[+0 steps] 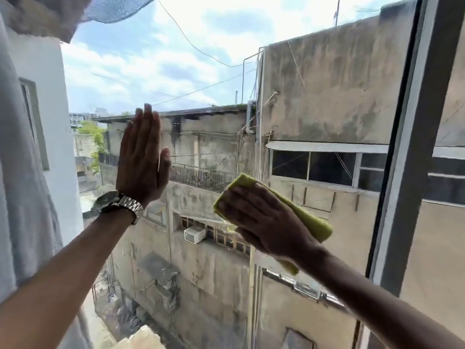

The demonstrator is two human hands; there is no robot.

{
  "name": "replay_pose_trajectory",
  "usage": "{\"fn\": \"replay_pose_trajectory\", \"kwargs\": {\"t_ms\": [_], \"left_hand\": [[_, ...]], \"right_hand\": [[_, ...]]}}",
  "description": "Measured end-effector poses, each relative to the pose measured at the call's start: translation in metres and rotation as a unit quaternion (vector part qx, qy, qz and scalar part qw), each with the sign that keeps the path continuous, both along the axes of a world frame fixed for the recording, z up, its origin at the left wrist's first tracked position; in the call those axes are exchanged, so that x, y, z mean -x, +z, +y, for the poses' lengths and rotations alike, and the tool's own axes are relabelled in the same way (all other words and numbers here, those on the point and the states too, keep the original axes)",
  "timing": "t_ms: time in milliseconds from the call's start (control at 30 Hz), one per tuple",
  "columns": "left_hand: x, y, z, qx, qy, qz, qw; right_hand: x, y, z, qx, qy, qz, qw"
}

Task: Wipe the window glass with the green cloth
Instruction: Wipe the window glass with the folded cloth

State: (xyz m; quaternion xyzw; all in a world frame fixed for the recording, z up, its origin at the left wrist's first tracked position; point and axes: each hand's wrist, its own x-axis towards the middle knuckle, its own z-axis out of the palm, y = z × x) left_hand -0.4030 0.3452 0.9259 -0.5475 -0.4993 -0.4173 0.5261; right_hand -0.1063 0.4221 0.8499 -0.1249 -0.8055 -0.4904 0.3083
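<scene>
Green cloth (pixel 315 224) mostly under right hand (pixel 261 220)

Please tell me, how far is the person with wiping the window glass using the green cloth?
Done: the green cloth is already pressed to the window glass. In hand: the right hand presses it flat against the lower middle of the pane, while the left hand braces open beside it. Left: faint streaks show low on the glass; how much has been wiped cannot be told.

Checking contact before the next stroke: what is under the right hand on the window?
Under the right hand lies the green cloth, flattened on the window glass; its edges stick out above the fingers and below the wrist. The cloth's middle and the glass beneath are covered.
</scene>
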Motion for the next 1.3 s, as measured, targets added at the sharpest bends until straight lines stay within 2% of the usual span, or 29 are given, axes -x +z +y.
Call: {"fn": "replay_pose_trajectory", "kwargs": {"t_ms": [67,133,200,300,367,400,433,500,567,633,733,833,967,1067,1133,1200,1300], "left_hand": [[0.001,0.001,0.001,0.001,0.004,-0.005,1.0],[0.001,0.002,0.002,-0.001,0.008,-0.005,1.0],[0.001,0.002,0.002,-0.001,0.004,-0.004,1.0],[0.003,0.003,0.003,-0.005,-0.003,-0.003,1.0],[0.005,0.004,0.003,-0.005,-0.007,0.003,1.0],[0.007,0.004,0.003,-0.005,-0.009,0.007,1.0],[0.007,0.003,0.002,-0.006,-0.011,0.009,1.0],[0.008,0.003,0.001,-0.006,-0.012,0.01,1.0],[0.007,0.003,0.0,-0.005,-0.012,0.009,1.0],[0.005,0.004,-0.001,0.0,-0.009,0.004,1.0],[0.003,0.005,-0.001,0.011,-0.011,-0.007,1.0],[0.003,0.004,0.001,0.011,-0.014,-0.009,1.0],[0.003,0.004,0.002,0.001,-0.014,-0.004,1.0],[0.004,0.003,0.003,-0.003,-0.011,-0.001,1.0],[0.005,0.003,0.003,-0.006,-0.014,0.004,1.0],[0.005,0.003,0.002,-0.008,-0.018,0.004,1.0],[0.004,0.004,0.0,-0.006,-0.022,0.001,1.0]], "right_hand": [[-0.035,0.026,0.014,-0.013,-0.02,0.021,0.999],[-0.056,0.077,0.029,-0.006,-0.029,0.133,0.991],[-0.058,0.134,0.035,0.012,-0.033,0.252,0.967],[-0.023,0.203,0.024,0.079,-0.014,0.428,0.9],[0.019,0.218,0.008,0.11,-0.008,0.51,0.853],[0.04,0.213,-0.001,0.11,0.002,0.507,0.855],[0.058,0.199,-0.008,0.098,0.016,0.468,0.878],[0.081,0.15,-0.015,0.045,0.037,0.296,0.953],[0.073,0.094,-0.013,-0.016,0.031,0.096,0.995],[0.039,0.06,0.002,-0.048,0.007,-0.033,0.998],[-0.023,0.062,0.027,-0.065,-0.017,-0.108,0.992],[-0.066,0.112,0.042,-0.07,-0.032,-0.066,0.995],[-0.062,0.2,0.034,-0.017,-0.032,0.147,0.988],[-0.008,0.224,0.013,0.058,-0.02,0.358,0.932],[0.036,0.218,-0.006,0.098,0.005,0.436,0.895],[0.07,0.201,-0.019,0.102,0.048,0.407,0.907],[0.096,0.146,-0.022,0.027,0.053,0.251,0.966]]}}
